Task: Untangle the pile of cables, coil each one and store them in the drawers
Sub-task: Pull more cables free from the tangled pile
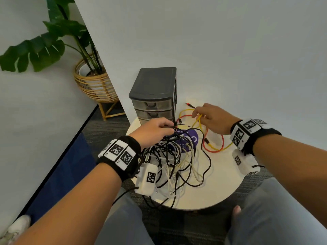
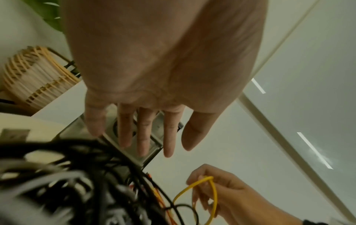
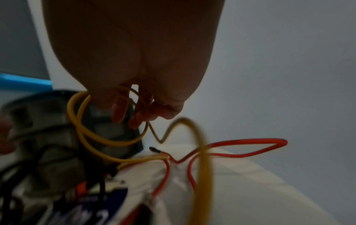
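A: Round table (image 1: 221, 183), cream top. Grey drawers (image 1: 154, 96) at its far edge, three fronts visible, all closed. Black and white cable pile (image 1: 177, 161) on the near-left part of the table.

B: Left hand (image 1: 154, 131)?

A: Over the far edge of the pile. From the head view, fingertips seem to meet at a black strand near the drawers' base. From the left wrist, the fingers (image 2: 144, 134) hang fairly straight, holding nothing visible there. Cannot tell whether it pinches.

B: Right hand (image 1: 212, 119)?

A: Raised to the right of the drawers, fingers curled through loops of the yellow cable (image 3: 80, 129). Several turns hang from it (right wrist view is blurred but shows this plainly).

B: And the rest of the yellow?

A: Trails down to the table, right side, beside the red cable (image 1: 214, 149). Red lies in loose curves there, crossing the yellow; one red-tipped plug (image 1: 188, 104) rests near the wall.

B: Anything else?

A: Purple round sticker (image 1: 192, 138) partly under the pile. Potted plant (image 1: 53, 41) in a rattan basket (image 1: 95, 85) on the floor, left.
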Demonstrator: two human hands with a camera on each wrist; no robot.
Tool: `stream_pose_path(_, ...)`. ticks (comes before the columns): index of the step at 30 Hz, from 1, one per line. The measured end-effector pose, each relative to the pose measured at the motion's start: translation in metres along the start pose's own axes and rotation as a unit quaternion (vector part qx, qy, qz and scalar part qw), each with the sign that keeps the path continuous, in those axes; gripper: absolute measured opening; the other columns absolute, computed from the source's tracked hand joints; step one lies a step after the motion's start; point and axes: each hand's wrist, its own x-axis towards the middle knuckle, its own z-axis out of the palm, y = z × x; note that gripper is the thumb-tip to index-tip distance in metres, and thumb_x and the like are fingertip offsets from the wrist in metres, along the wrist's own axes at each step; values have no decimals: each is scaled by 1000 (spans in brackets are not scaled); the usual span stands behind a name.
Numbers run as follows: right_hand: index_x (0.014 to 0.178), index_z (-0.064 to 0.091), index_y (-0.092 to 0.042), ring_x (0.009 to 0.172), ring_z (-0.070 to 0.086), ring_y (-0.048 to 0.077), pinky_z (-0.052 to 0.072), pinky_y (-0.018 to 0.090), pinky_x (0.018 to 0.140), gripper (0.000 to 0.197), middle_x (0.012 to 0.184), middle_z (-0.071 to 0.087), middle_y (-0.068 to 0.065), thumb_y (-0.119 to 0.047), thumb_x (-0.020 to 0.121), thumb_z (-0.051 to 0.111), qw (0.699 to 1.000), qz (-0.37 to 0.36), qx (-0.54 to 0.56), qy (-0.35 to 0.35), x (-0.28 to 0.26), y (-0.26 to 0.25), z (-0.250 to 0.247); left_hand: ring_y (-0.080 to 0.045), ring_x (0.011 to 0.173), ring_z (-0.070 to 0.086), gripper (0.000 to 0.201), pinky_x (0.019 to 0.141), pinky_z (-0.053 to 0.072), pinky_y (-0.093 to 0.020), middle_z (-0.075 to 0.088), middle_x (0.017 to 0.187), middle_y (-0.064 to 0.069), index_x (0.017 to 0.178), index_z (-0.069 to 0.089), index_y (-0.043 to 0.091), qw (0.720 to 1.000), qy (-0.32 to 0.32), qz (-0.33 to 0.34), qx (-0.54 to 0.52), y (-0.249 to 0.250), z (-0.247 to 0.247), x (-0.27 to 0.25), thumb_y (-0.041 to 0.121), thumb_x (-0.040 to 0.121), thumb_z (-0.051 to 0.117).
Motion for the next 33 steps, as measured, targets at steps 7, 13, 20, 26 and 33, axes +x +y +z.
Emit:
stream_pose_path(7,141,46,-37,114,47,28,45,44,92,61,135,37,2,0,92,48,994,47,-72,-63,2,-6,18,-8,116,51,40,91,37,-23,57,137,6,141,57,26,997,-57,-22,44,-8,14,4,34,101,60)
stream_pose_path(13,154,18,-47,123,47,30,40,46,93,76,148,25,6,-19,95,57,967,105,-233,15,-1,-12,10,-11,123,52,41,93,37,-24,56,139,5,143,55,26,999,-40,-31,7,-4,10,2,33,102,58)
stream_pose_path(20,151,16,-45,89,54,25,47,47,93,85,148,24,7,-20,87,65,963,163,-214,5,-15,-19,-13,-14,121,55,39,98,41,-29,58,140,-2,143,54,26,998,-5,-42,-46,-5,9,-10,30,104,56)
stream_pose_path(26,151,21,-41,121,50,33,43,52,99,75,147,30,7,-38,89,62,954,187,-233,10,-37,-32,-36,-11,122,42,41,100,32,-30,48,149,1,149,47,28,994,64,-35,-79,-4,4,-27,35,109,41)
stream_pose_path(33,101,67,-27,93,59,16,41,28,74,16,98,60,-12,-40,92,66,999,38,-19,-10,-54,-87,-29,-20,123,51,29,103,39,-33,57,139,-3,130,62,20,988,105,-97,-53,-23,6,-35,29,103,55)
